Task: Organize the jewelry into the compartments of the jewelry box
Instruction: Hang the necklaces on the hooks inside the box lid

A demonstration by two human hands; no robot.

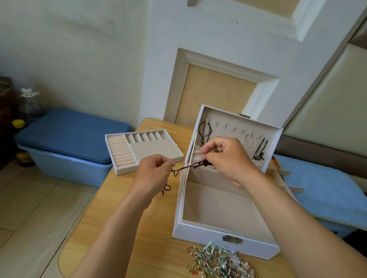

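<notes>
A white jewelry box stands open on the wooden table, its lid upright with two dark cord necklaces hung on the lid hooks. A brown cord necklace is stretched between my hands over the box's left wall. My left hand pinches one end, and a loop dangles below it. My right hand pinches the other end near a dark bead, in front of the lid pocket. A pile of mixed jewelry lies on the table in front of the box.
A removed beige tray with ring rolls and small slots lies left of the box. A divider insert sits behind my right arm. Blue storage bins stand on both sides of the table. Bottles stand at the far left.
</notes>
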